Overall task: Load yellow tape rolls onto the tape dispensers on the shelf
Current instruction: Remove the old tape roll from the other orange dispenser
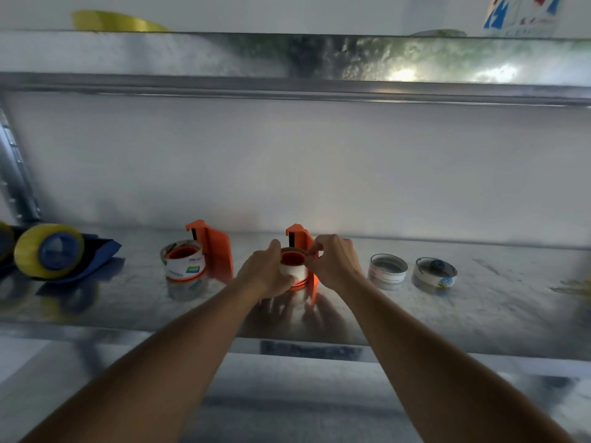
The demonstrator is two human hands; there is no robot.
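Orange dispenser (302, 247) mid-shelf (447, 302): left hand (267, 271) fingers wrapped round its pale roll (289, 271); right hand (332, 262) fingers pinching the roll's top edge.

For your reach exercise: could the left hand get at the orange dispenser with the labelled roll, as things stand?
Probably yes. That dispenser stands just to the side of the left hand with bare shelf between, but the hand first must release the roll it grips.

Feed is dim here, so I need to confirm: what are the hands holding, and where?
Both hold the roll on the middle dispenser: left hand grips its left side, right hand pinches its top right rim.
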